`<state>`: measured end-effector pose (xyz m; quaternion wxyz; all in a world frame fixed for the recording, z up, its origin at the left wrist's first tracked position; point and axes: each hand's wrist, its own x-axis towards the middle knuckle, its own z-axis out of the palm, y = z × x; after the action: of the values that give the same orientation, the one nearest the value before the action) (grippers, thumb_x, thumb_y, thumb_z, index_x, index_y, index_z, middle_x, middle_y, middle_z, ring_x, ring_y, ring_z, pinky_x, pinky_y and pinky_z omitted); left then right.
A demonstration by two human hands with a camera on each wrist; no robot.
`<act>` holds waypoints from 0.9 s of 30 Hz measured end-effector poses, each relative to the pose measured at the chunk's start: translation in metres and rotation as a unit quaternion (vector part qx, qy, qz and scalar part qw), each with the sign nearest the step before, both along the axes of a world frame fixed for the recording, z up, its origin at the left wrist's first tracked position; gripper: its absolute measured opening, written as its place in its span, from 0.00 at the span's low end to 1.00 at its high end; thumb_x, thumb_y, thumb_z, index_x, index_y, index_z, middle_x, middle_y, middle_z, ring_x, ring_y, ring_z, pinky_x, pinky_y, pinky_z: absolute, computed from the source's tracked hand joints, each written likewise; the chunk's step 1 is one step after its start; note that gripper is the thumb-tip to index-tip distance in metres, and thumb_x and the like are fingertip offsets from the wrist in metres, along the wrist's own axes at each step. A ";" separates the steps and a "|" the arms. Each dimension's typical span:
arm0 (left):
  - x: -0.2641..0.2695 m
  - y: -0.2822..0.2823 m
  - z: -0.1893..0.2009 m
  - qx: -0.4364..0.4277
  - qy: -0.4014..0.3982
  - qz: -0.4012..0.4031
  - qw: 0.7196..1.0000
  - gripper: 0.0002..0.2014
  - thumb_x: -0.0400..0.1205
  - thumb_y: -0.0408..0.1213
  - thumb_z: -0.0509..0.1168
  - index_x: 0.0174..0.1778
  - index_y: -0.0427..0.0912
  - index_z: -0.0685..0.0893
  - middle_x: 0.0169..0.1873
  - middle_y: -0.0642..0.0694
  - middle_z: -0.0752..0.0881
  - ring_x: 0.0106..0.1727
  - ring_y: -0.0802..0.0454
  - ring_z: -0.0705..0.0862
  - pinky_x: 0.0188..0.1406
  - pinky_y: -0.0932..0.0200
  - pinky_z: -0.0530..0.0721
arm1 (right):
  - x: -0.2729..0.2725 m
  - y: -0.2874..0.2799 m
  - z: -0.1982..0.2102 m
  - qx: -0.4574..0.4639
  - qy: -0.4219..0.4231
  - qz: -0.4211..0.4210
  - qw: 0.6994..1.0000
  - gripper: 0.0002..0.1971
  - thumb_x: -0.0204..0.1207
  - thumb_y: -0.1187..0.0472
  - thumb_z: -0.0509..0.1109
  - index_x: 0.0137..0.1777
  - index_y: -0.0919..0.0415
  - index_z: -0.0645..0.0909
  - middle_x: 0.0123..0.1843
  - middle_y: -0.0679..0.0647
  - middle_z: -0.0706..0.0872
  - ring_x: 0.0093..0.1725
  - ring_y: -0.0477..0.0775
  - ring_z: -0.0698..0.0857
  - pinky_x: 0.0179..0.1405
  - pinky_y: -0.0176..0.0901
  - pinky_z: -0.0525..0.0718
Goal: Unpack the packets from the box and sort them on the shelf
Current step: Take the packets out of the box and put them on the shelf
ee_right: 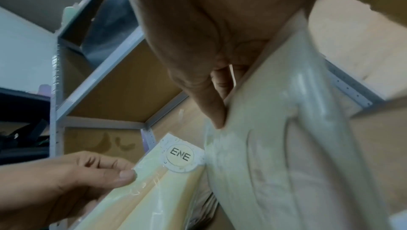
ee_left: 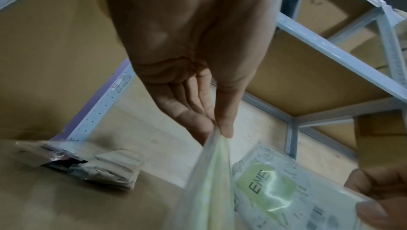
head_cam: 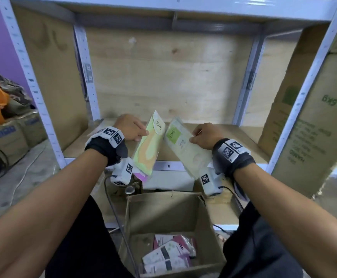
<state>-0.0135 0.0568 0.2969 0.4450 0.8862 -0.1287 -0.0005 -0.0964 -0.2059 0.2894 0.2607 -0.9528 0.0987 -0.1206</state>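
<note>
My left hand [head_cam: 132, 128] pinches the edge of a green-and-orange packet [head_cam: 149, 144] marked ENE, held upright over the front of the wooden shelf [head_cam: 241, 135]. The same packet hangs from my thumb and fingers [ee_left: 222, 126] in the left wrist view. My right hand [head_cam: 204, 134] grips a pale packet [head_cam: 185, 145] with a green ENE label, tilted beside the first; its clear wrap [ee_right: 286, 146] fills the right wrist view. Below stands the open cardboard box [head_cam: 163, 213] with several white and maroon packets [head_cam: 171, 255] inside.
A small pile of packets [ee_left: 92, 169] lies on the shelf at its left, behind my left hand. A large cardboard carton [head_cam: 312, 125] leans against the shelf's right post. More boxes [head_cam: 7, 139] stand on the floor at the left. Grey metal uprights frame the bay.
</note>
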 end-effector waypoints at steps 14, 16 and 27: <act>0.180 0.094 -0.051 -0.125 0.043 0.121 0.984 0.15 0.81 0.32 0.72 0.62 0.31 0.86 0.48 0.36 0.89 0.32 0.52 0.82 0.36 0.61 0.82 | 0.189 0.055 -0.038 0.357 0.016 -0.001 0.934 0.09 0.76 0.59 0.77 0.41 0.51 0.78 0.58 0.61 0.89 0.59 0.65 0.88 0.61 0.62 0.87; 0.211 0.112 -0.061 -0.149 0.054 0.148 0.976 0.16 0.82 0.29 0.71 0.65 0.29 0.85 0.52 0.35 0.88 0.36 0.50 0.85 0.35 0.63 0.85 | 0.216 0.066 -0.043 0.392 0.023 0.011 0.919 0.06 0.77 0.60 0.77 0.48 0.57 0.81 0.59 0.63 0.89 0.58 0.66 0.88 0.60 0.64 0.87; 0.340 0.159 -0.102 -0.081 0.087 0.240 0.963 0.17 0.82 0.28 0.71 0.66 0.28 0.85 0.65 0.31 0.85 0.65 0.33 0.83 0.63 0.49 0.79 | 0.354 0.121 -0.081 0.455 0.084 0.055 0.885 0.03 0.81 0.66 0.72 0.47 0.65 0.82 0.60 0.70 0.88 0.59 0.71 0.88 0.62 0.71 0.84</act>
<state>0.3263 0.2155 0.1947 0.5123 0.8484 0.1277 0.0397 0.2572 -0.0853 0.2085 0.6628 -0.7396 0.1121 0.0329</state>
